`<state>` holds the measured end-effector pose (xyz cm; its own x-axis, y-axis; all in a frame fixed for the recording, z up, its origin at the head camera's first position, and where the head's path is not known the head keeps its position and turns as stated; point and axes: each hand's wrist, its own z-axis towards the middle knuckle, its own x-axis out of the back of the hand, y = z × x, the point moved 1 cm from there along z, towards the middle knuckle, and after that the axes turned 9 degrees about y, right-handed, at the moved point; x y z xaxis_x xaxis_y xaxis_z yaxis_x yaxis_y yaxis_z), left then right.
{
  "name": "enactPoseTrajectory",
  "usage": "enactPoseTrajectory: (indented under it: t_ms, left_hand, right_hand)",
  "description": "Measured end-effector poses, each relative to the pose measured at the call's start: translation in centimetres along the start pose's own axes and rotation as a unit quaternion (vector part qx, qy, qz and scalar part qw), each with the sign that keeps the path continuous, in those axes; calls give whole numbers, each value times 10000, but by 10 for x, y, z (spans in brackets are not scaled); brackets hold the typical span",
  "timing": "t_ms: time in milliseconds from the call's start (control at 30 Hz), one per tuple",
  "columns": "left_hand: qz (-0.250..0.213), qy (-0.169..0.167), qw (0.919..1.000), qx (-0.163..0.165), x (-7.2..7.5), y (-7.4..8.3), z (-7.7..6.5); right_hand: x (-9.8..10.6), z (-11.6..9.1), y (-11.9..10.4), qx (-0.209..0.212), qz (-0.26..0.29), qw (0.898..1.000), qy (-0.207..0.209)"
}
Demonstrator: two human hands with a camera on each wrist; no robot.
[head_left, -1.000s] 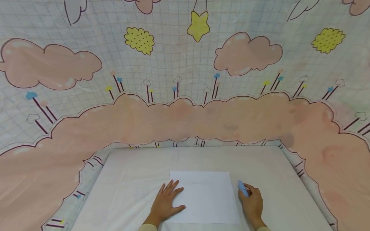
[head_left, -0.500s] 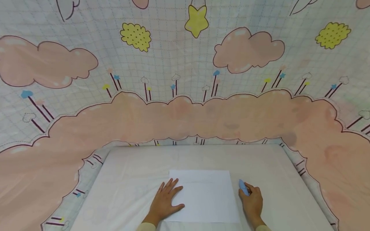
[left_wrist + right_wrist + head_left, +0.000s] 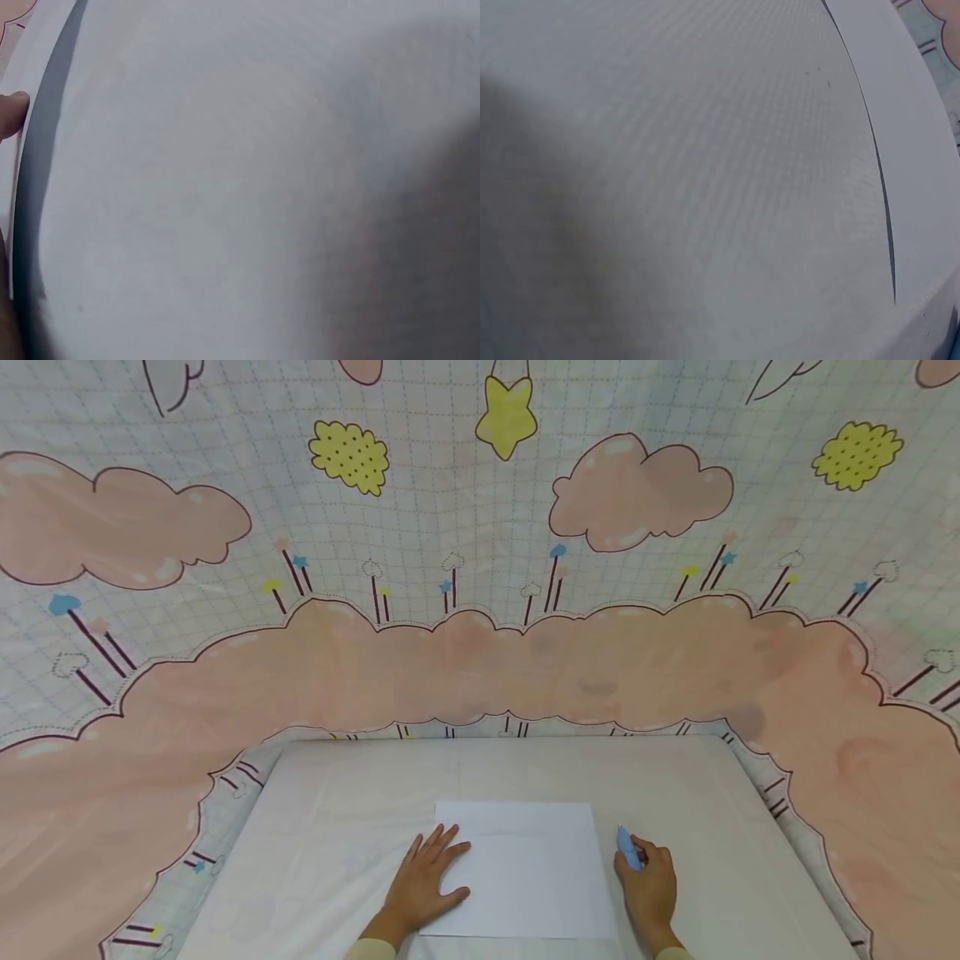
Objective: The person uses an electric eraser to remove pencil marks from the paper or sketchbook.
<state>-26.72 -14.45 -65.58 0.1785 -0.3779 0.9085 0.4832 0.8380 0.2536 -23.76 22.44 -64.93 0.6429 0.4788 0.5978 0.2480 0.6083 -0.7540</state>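
Observation:
A white sheet of paper [image 3: 532, 877] lies flat on the covered table. My left hand [image 3: 423, 881] rests on the sheet's left side, fingers spread and thumb pointing inward. One of its fingertips [image 3: 11, 112] shows at the edge of the left wrist view, against the paper. Just to the right of the sheet, my right hand [image 3: 648, 881] holds a small light-blue tool [image 3: 628, 850] between thumb and curled fingers. The tool is slim and tapers to a point at its far end; its lower part is hidden in the hand. Neither the right hand nor the tool shows clearly in the right wrist view.
A pale cloth covers the table [image 3: 345, 810], with light creases to the left. Behind and around it hangs a backdrop [image 3: 480, 668] printed with clouds and stars. The table's straight back edge meets this backdrop.
The head view has shifted slightly. Both hands, the sheet and the blue tool keep the same places relative to one another.

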Motion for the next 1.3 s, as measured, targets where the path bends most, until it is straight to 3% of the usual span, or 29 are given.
enactPoseTrajectory:
  t_ms: [467,567,633,700,733,800,900,967,1033,1133,1300]
  left_hand:
    - [-382,475,9981,-128,5,2,1]
    - [-386,592,9973,-206,11,3,5]
    - [-338,622,9970,-326,16,3,11]
    - [-274,627,9963,-522,23,2,20]
    - [-242,616,9959,-619,27,1,25]
    - [-112,573,9953,-767,35,-1,38]
    - [105,461,9952,-857,46,-4,60]
    - [244,382,9949,-904,52,-3,75]
    - [361,274,9941,-987,56,2,89]
    - [467,80,9920,-1168,62,12,108]
    - [620,-221,9894,-1293,64,24,124]
  right_hand:
    - [6,3,-3,-22,69,9999,-147]
    - [11,6,-5,315,95,9991,-281]
    - [13,13,-10,884,37,9950,-468]
    - [14,22,-20,1739,-60,9823,-695]
    - [14,27,-27,2230,-103,9713,-825]
    - [10,36,-43,3189,-217,9417,-1048]
    - [2,48,-73,4361,-408,8891,-1329]
    - [-6,55,-93,4878,-548,8591,-1452]
    - [-12,59,-109,5204,-679,8363,-1585]
    - [-21,64,-127,5336,-849,8197,-1899]
    - [-29,65,-137,5169,-1048,8174,-2317]
